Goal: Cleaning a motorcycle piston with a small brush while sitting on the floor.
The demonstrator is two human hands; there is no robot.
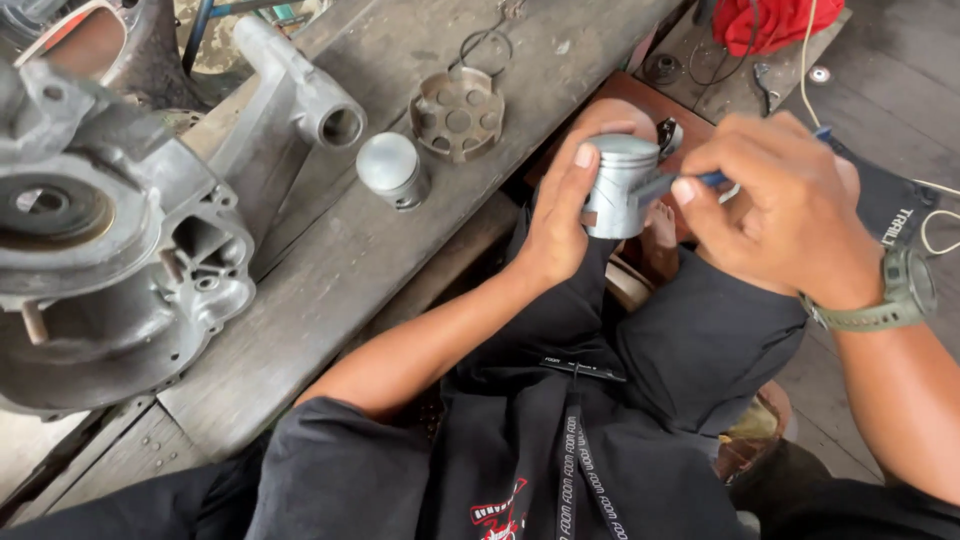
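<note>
Piston (620, 187), grey metal and crown up, sits in the grasp of the left hand (563, 215), held above the person's lap just off the edge of the wooden worktop (330, 270). Beside the piston on its other side, the right hand (785, 215) pinches a thin blue-handled tool (712, 179) whose tip touches the piston's side. Left of the piston, a second piston (391, 168) stands on the worktop, with a round perforated metal part (457, 113) just beyond it and a large engine crankcase (110, 240) farther left.
</note>
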